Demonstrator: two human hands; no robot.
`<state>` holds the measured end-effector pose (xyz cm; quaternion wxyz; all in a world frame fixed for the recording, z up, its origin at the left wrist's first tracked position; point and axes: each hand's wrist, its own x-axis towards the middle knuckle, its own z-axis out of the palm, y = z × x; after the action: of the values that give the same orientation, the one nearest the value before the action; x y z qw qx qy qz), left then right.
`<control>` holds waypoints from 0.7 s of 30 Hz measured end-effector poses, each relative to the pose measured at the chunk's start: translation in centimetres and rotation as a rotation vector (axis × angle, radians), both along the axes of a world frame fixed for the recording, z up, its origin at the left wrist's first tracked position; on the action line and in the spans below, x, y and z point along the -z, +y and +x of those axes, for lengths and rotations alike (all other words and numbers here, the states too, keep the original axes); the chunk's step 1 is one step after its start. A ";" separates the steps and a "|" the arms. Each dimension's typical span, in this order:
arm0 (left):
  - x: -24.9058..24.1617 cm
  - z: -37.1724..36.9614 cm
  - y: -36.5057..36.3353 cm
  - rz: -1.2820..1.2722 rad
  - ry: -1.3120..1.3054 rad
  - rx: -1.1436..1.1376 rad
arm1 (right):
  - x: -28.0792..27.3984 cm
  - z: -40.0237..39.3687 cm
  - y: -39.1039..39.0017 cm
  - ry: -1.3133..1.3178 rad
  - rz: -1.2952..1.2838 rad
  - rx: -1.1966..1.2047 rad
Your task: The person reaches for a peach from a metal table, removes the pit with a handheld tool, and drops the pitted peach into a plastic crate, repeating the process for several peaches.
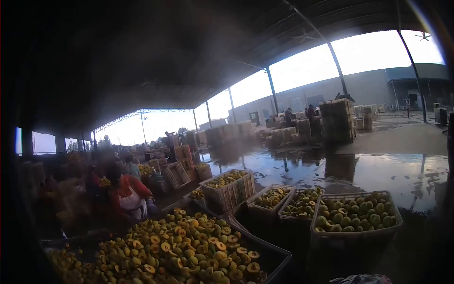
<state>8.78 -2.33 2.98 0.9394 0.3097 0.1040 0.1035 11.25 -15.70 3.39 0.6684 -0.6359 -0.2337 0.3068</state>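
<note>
Neither my left hand nor my right hand shows in the head view. At the bottom edge, right of centre, a patterned grey piece of cloth (pixel 362 279) pokes into view. Before me is a wide dark-rimmed table tray (pixel 279 265) heaped with halved yellow-green stone fruit (pixel 189 246), many with the pit hollow facing up. To its right stands a plastic crate (pixel 399 225) full of whole green-yellow fruit (pixel 357 213). Two smaller crates of fruit, a left one (pixel 253 202) and a right one (pixel 283 213), sit beside it.
Across the tray, a person in a red top and pale apron (pixel 132 201) bends over, one gloved hand (pixel 152 208) near its edge. A taller crate (pixel 241 189) of fruit stands behind. Wet floor (pixel 378 170) and stacked crates (pixel 336 120) lie farther off, with other people among them.
</note>
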 end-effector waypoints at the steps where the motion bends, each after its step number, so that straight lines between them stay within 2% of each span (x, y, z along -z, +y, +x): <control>1: 0.2 -0.4 -0.3 -0.020 0.012 -0.009 | 0.1 -0.1 -0.2 0.006 0.011 0.002; 4: 0.5 -2.3 -0.8 -0.094 0.028 -0.047 | 0.5 -0.6 -1.0 0.038 0.027 0.006; 5: 2.0 -3.6 -0.8 -0.138 0.065 -0.086 | 1.9 -1.1 -1.8 0.075 0.015 -0.019; 8: 1.6 -5.3 -0.3 -0.209 0.055 -0.148 | 2.7 0.1 -3.1 0.103 0.086 -0.116; 10: 1.3 -5.6 0.2 -0.242 0.036 -0.179 | 1.7 0.2 -3.5 0.203 -0.020 -0.180; 11: 1.1 -5.8 0.4 -0.246 0.038 -0.187 | 1.7 -0.3 -3.6 0.170 -0.047 -0.226; 13: 0.9 -5.9 0.6 -0.184 0.054 -0.192 | 1.2 -0.4 -3.6 0.062 -0.066 -0.293; 16: 1.1 -5.6 0.4 -0.098 0.098 -0.203 | -1.3 -0.8 -3.5 -0.010 -0.233 -0.363; 17: 1.3 -5.6 0.1 -0.069 0.116 -0.218 | -1.1 -0.8 -3.4 -0.114 -0.215 -0.353; 19: 1.2 -5.7 -0.4 0.006 0.168 -0.219 | -0.8 -0.9 -3.7 -0.016 -0.218 -0.349; 20: 1.0 -6.1 -0.2 0.875 0.197 -0.189 | -0.7 -0.6 -3.1 0.011 -0.193 -0.383; 21: 1.5 -6.1 -0.7 1.085 0.154 -0.278 | 0.2 -0.5 -3.0 0.034 -0.201 -0.377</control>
<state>2.66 -3.06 1.49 0.6128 0.7384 0.1439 0.2421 10.72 -18.69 3.24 0.5365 -0.6391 -0.3053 0.4588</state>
